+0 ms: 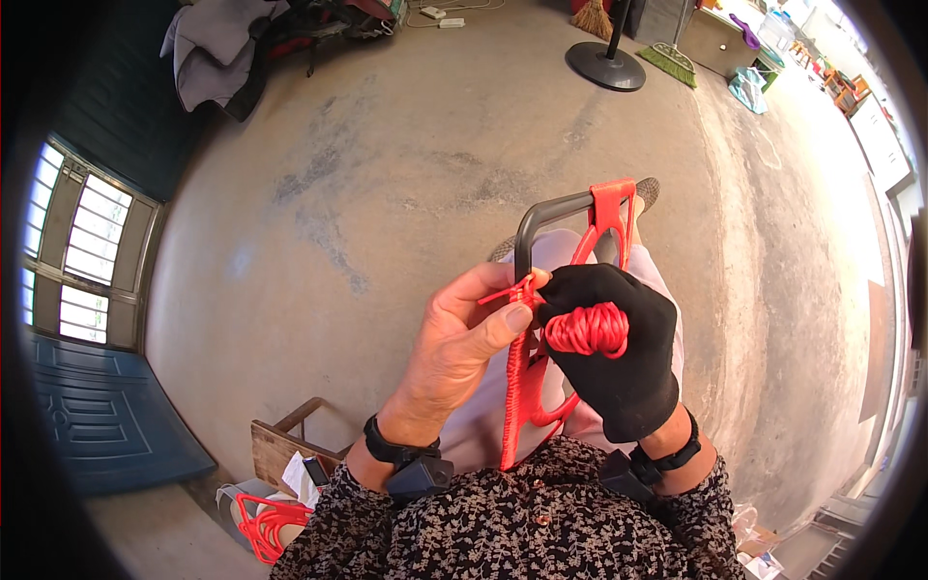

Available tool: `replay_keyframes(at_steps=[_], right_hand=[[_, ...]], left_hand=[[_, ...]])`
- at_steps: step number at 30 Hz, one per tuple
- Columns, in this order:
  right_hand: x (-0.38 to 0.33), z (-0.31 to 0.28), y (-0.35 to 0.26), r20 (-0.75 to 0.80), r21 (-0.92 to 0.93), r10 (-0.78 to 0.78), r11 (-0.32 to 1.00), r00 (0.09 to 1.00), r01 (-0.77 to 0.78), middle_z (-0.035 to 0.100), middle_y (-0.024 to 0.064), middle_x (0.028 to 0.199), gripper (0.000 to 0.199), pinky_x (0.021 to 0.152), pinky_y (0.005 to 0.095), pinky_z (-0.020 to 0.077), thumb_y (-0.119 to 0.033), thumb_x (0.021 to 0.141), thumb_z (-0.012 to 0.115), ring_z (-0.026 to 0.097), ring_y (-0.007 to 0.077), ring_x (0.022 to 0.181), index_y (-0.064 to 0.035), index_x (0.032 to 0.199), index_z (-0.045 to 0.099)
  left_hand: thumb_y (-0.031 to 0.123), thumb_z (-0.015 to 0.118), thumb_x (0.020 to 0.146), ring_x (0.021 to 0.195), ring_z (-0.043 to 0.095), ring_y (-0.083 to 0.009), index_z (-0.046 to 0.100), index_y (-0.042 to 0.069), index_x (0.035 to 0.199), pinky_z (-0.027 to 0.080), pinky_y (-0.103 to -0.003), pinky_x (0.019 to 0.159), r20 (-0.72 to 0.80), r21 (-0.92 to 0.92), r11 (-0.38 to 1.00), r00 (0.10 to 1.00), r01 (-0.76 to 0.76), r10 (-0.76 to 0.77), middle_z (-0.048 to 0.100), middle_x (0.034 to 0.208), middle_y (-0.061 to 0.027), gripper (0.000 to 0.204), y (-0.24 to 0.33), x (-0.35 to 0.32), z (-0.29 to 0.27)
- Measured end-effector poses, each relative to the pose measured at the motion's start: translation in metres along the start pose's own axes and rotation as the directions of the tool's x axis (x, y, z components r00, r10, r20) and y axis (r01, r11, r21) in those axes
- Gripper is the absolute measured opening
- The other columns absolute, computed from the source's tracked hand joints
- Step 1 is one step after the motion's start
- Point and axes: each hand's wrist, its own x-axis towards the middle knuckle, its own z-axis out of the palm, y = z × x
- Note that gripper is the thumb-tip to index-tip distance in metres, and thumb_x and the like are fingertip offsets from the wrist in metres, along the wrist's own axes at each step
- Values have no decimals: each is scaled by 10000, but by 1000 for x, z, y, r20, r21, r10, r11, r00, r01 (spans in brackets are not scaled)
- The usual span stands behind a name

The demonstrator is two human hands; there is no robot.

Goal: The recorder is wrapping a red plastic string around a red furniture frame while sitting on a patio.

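Note:
A dark grey metal tube frame (556, 208) stands up over my lap. Tightly wound red cord (514, 406) covers its near left side, and a flat red looped piece (611, 205) is fixed at its far right corner. My bare left hand (449, 338) pinches the red cord with thumb and fingers where the wrapping meets the bare tube; a short end sticks out leftward. My right hand (648, 338), in a black glove, is closed beside it, with a coiled bundle of red cord (587, 331) at its palm. Its fingertips are partly hidden behind the frame.
Low at left, a wooden stool (290, 435) stands near more red looped pieces (271, 527). A round black stand base (605, 66) and a green broom (669, 64) are at the far right. A blue door (106, 406) stands at left.

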Motion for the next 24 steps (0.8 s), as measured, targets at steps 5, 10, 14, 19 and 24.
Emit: replay_keyframes(at_steps=[5, 10, 14, 19, 24], right_hand=[[3, 0, -1, 6, 34, 68, 997, 998, -68, 679, 85, 874, 317, 646, 317, 518, -33, 657, 775, 680, 235, 772, -77, 946, 650], [9, -2, -3, -89, -131, -140, 983, 986, 127, 683, 70, 922, 315, 657, 328, 522, -57, 671, 737, 671, 240, 769, -98, 975, 665], [15, -4, -11, 26, -365, -272, 893, 962, 263, 667, 25, 895, 292, 612, 335, 505, -156, 676, 725, 653, 243, 732, -126, 957, 650], [16, -3, -13, 65, -322, -214, 920, 975, 223, 650, 13, 864, 262, 587, 332, 487, -149, 680, 729, 644, 232, 708, -134, 922, 630], [7, 4, -3, -102, -46, -100, 994, 990, 96, 668, 75, 968, 221, 660, 320, 515, -38, 700, 741, 668, 239, 797, -70, 896, 645]], left_hand=[[96, 659, 891, 1026, 598, -115, 586, 32, 1191, 468, -280, 932, -10, -15, 1000, 1000, -18, 18, 629, 1191, -72, 316, 0, 0, 0], [98, 660, 893, 1001, 594, -105, 586, 26, 1178, 472, -265, 908, 2, -39, 999, 1000, 19, -19, 639, 1135, -54, 303, 2, -2, -2], [136, 676, 891, 986, 583, -88, 588, 19, 1152, 469, -250, 887, -10, 15, 998, 999, -53, 54, 639, 1072, -27, 299, 1, -2, 6], [152, 674, 894, 981, 579, -84, 586, 11, 1140, 466, -248, 889, 19, 22, 999, 999, -38, 38, 637, 1056, -23, 296, 4, -1, 8], [122, 655, 902, 978, 591, -101, 588, 13, 1148, 473, -265, 888, 14, -32, 999, 1000, 2, -1, 640, 1066, -41, 277, 4, -2, 1]])
